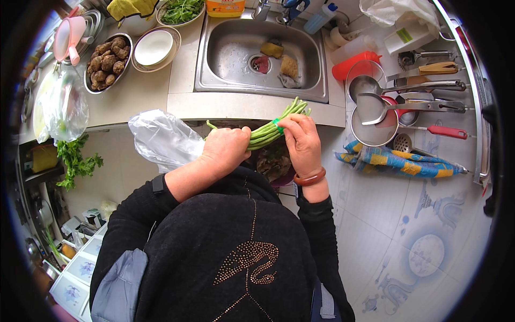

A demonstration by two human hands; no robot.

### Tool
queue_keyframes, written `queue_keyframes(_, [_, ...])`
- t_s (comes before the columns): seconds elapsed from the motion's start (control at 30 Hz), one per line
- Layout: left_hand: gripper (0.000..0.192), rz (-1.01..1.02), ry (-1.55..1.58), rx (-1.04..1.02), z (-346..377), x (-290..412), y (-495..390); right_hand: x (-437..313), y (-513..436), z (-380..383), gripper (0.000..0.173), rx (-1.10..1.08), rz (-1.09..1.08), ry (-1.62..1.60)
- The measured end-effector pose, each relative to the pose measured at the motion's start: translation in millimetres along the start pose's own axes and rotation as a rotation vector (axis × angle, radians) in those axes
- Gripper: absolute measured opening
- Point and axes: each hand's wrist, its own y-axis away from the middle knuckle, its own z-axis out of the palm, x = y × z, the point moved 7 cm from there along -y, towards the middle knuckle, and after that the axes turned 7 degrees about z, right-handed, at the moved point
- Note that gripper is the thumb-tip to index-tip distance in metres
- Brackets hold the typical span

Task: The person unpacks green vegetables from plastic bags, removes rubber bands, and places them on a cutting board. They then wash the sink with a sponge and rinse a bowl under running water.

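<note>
A bundle of green long beans (263, 136) is held across the front of my body, just below the counter edge. My left hand (228, 145) is closed around the bundle's left part. At the right part, the fingers and thumb of my right hand (301, 137) pinch at a green band (277, 126) wrapped round the beans. The bean ends stick out above my right hand. A clear plastic bag (165, 139) hangs beside my left hand; whether that hand also grips it is hidden. Below the beans, a purple bin (283, 180) with scraps in it is partly covered by my arms.
A steel sink (263, 86) with sponges lies ahead. Left on the counter (153, 94) are a bowl of brown taro-like tubers (108, 63), stacked white dishes (154, 47) and a plate of greens (181, 11). Ladles and strainers (374, 108) hang at right above a blue-yellow cloth (402, 161).
</note>
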Motion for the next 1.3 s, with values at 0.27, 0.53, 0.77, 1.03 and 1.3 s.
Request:
queue_keyframes(0.27, [0.025,0.094,0.027,-0.088,-2,-2,1,5,-7,0,0.016,-0.300,-0.095,-0.028])
queue_keyframes(0.53, [0.027,0.066,0.077,-0.154,-6,-6,4,2,-8,0,0.015,-0.294,-0.125,-0.065])
queue_keyframes(0.77, [0.028,0.042,0.108,-0.163,-6,-12,10,-9,-8,10,0.013,-0.317,-0.221,0.013])
queue_keyframes(1.03, [0.026,-0.014,0.136,0.030,-16,-26,12,1,-8,-5,0.010,-0.045,-0.074,-0.153])
queue_keyframes(1.3, [0.025,-0.129,0.359,0.316,-50,-51,20,20,5,27,0.007,-0.004,0.354,-0.370])
